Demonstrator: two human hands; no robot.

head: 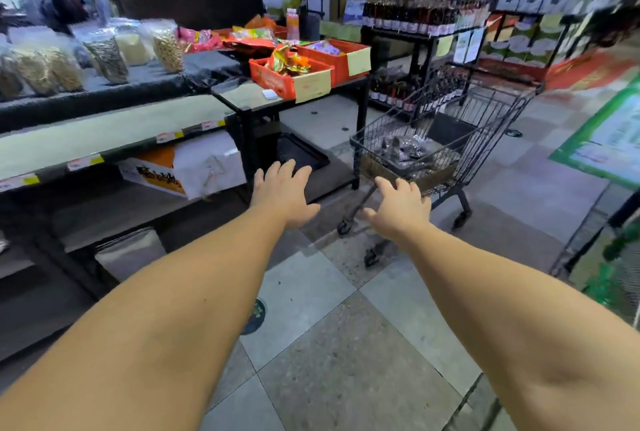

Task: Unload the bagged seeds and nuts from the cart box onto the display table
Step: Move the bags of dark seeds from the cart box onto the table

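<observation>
Both grips are spread apart, empty: left hand [282, 193], right hand [398, 209]. Just beyond them, the wire cart [446, 139] holds a box [408, 171] of blurred, seemingly dark bags [401, 150].

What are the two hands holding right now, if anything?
Nothing. The left hand and right hand are both open with fingers spread, reaching toward the cart, not touching it or the bags inside.

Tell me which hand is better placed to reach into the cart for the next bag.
Right, probably. The right hand is open just short of the cart holding the bags; the left hand, also empty, hangs nearer the display table.
</observation>
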